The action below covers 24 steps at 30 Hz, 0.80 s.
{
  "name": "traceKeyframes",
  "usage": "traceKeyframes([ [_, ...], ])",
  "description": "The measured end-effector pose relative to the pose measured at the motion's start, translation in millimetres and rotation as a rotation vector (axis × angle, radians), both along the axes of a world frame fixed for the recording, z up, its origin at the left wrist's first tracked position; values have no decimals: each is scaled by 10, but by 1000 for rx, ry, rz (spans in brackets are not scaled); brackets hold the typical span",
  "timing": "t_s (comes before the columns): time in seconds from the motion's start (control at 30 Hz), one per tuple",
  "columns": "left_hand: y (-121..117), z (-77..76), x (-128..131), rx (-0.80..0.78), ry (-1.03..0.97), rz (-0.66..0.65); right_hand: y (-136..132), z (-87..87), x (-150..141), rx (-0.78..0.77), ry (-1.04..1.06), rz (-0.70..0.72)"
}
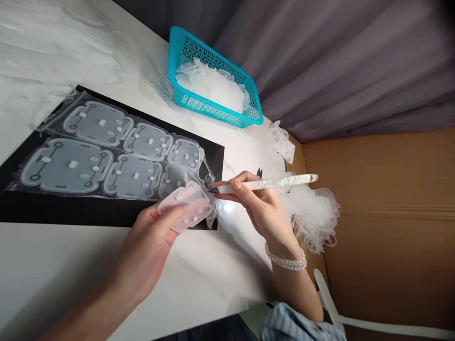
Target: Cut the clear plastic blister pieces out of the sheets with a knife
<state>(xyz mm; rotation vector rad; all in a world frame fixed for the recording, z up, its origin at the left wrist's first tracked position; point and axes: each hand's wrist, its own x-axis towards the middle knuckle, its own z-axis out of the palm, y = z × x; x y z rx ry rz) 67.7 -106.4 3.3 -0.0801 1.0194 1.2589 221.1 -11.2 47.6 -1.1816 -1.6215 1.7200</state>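
So, blue basket [204,108]: holding a loose heap of translucent white pieces [213,87]; standing behind the mat, beside the grey curtain [337,61].
Scrap pile [313,218]: heaped against the cardboard wall [384,189], right side; boxed in or not, cannot tell.
Crumpled piece [283,143]: near the table's far right edge, between basket and scrap pile.
Edges and room: black mat [88,210] ending just right of the panel; open stretch of white table [199,265] on the near side.
Translucent sheet [119,150]: flat on mat, rounded panels in two rows, larger at left, smaller at right; right end rumpled and lifted.
Held panel [194,201]: above mat's right end, tilted; cloudy, rounded corners, small white nubs, pinkish from fingers underneath.
Left hand [154,237]: pinching panel, thumb on top.
Right hand [261,203]: gripping white-handled tool [275,182] like a pen, dark tip beside panel; contact, cannot tell.
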Motion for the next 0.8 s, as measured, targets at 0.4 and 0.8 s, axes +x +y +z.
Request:
traceKeyframes([
  [0.4,0,-27,-31,-127,10,-21,-28,20,-87,191,-186,125],
  [0.8,16,-27,-10,-96,123,-52,-53,35,-82,222,-192,117],
])
